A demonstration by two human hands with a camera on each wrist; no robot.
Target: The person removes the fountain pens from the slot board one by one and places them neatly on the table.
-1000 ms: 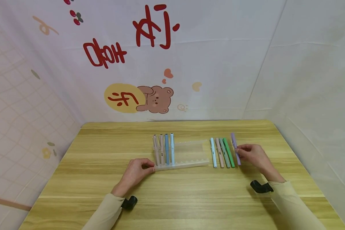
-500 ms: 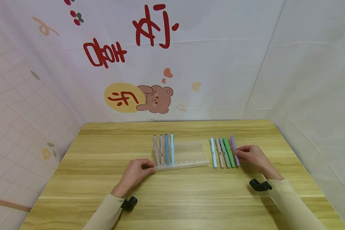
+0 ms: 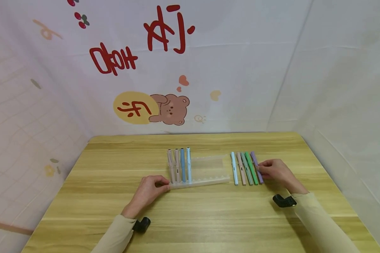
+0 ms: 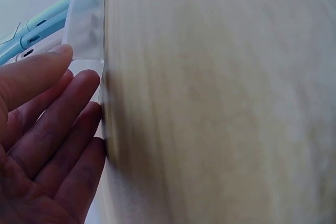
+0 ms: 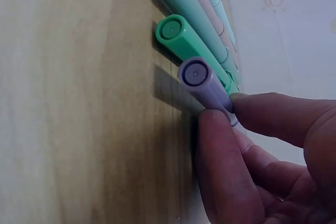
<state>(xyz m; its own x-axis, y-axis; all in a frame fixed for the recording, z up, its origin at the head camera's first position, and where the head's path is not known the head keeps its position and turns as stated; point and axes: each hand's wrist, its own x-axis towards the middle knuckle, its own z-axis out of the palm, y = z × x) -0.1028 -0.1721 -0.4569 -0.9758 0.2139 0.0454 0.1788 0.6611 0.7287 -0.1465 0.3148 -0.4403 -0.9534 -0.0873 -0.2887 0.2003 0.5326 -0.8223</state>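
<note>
In the head view my right hand (image 3: 274,171) pinches a purple pen (image 3: 253,158) between thumb and fingertips. The right wrist view shows the purple pen's round end (image 5: 195,74) raised slightly over the wood, its shadow beside it. Just left of it, a green pen (image 3: 251,167), a grey-green pen (image 3: 245,163), a pinkish pen (image 3: 241,169) and a light blue pen (image 3: 234,168) lie side by side. My left hand (image 3: 149,189) holds the left end of a clear pen rack (image 3: 209,181), thumb on its corner (image 4: 86,35).
Two pinkish-beige pens (image 3: 177,165), a blue pen (image 3: 183,165) and a light blue pen (image 3: 189,165) stand in the rack's left slots. The wooden table (image 3: 190,218) meets a printed white cloth (image 3: 240,105) at its back edge.
The right hand has brought the purple pen leftward and down, close to the green pen. The left hand stays at the rack's end.
</note>
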